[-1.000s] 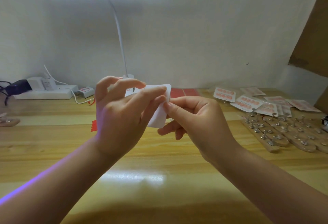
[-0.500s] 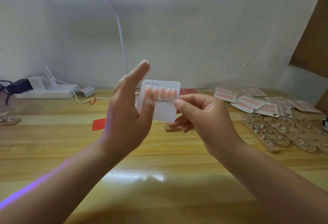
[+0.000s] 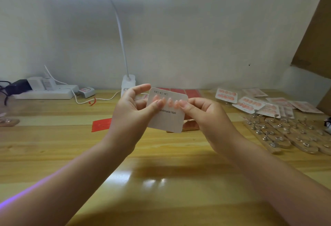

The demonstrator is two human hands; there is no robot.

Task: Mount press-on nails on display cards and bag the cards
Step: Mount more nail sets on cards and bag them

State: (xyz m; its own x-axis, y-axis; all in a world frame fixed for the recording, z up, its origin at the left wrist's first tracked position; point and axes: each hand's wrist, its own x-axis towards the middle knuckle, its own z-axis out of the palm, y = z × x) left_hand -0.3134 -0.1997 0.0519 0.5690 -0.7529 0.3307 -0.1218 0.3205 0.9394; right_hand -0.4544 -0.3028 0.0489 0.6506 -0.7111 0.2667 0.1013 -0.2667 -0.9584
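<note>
A white display card [image 3: 167, 120] printed "Handmade Nail" is held up over the middle of the wooden desk [image 3: 161, 172]. A row of pink press-on nails [image 3: 170, 101] sits along its upper part. My left hand [image 3: 132, 114] pinches the card's left edge, thumb on the front and fingers behind. My right hand [image 3: 206, 116] pinches the right edge, with its thumb tip on the rightmost nail. The card's lower half is bare.
Bagged nail cards [image 3: 250, 103] lie at the back right, beside wooden strips with metal nail stands [image 3: 286, 132]. Red strips [image 3: 101, 124] lie left of my hands. A desk lamp [image 3: 128, 84], a power strip [image 3: 44, 91] and cables stand along the wall.
The card was turned from its blank back to its printed front. My left hand opened away from it, then came back and took the left edge.
</note>
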